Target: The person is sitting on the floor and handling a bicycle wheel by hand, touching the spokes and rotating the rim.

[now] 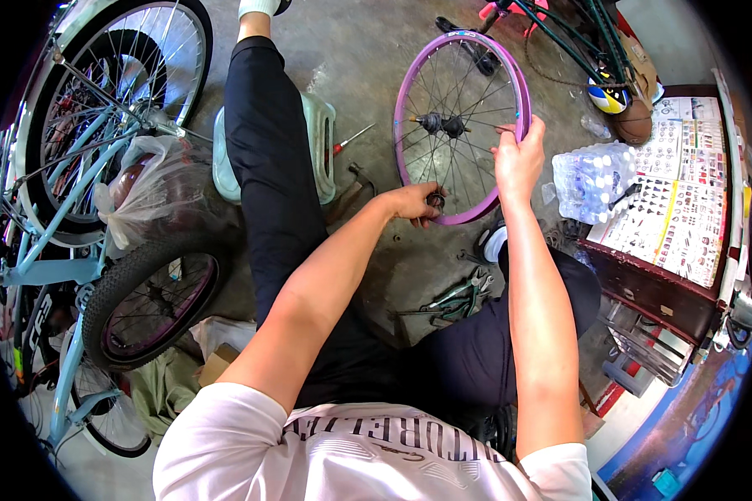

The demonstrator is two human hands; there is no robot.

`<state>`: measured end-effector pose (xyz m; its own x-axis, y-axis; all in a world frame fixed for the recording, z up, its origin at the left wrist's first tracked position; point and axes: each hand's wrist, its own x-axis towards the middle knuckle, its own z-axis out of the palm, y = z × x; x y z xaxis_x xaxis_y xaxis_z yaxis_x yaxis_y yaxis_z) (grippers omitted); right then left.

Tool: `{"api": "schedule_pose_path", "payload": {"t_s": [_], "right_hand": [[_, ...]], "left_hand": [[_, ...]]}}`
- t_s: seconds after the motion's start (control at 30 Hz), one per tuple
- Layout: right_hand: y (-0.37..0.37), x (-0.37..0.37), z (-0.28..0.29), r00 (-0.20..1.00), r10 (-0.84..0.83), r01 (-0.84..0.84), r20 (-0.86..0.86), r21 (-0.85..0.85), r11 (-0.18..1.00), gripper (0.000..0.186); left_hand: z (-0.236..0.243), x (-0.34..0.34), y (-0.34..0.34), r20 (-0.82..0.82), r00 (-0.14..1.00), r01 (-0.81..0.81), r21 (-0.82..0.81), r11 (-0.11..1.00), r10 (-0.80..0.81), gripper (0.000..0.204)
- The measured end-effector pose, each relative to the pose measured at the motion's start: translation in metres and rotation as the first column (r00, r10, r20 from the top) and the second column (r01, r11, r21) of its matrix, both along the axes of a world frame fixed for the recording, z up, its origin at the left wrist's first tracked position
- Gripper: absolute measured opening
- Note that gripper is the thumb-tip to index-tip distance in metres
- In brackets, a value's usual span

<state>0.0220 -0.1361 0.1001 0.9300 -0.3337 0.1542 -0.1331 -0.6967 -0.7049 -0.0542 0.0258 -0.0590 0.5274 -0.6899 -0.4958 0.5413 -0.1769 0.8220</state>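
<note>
Right hand [520, 160] clamps the purple rim [522, 93]; hold it steady. Left hand [409, 203] pinches a dark round piece [435, 200]; keep it square

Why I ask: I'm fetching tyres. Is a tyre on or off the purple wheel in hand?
Off: the wheel in the right hand shows bare purple rim wherever its edge is visible.

White shirt [368, 455]; dark trousers [282, 184]

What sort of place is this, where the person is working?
Most likely a bicycle repair workshop: there is a purple spoked wheel without a tire, a light-blue bicycle at the left, and hand tools lying on the floor.
</note>
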Motion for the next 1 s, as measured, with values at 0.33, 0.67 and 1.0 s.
{"api": "schedule_pose_path", "payload": {"t_s": [0.33,0.67,1.0], "right_hand": [[0.016,-0.004,0.013,1.0,0.014,-0.012,-0.017,0.108,0.994,0.038],[0.019,-0.004,0.011,0.999,0.032,-0.03,-0.02,0.095,0.995,0.04],[0.019,-0.003,0.015,0.997,-0.012,0.018,-0.075,0.082,0.996,0.041]], "left_hand": [[-0.012,0.006,-0.007,0.097,0.994,0.038,0.123,0.992,-0.05,0.033],[-0.017,-0.028,-0.017,0.701,0.712,-0.376,0.436,0.818,-0.047,0.036],[-0.006,-0.05,-0.024,0.782,0.611,-0.603,0.364,0.71,0.118,0.038]]}}
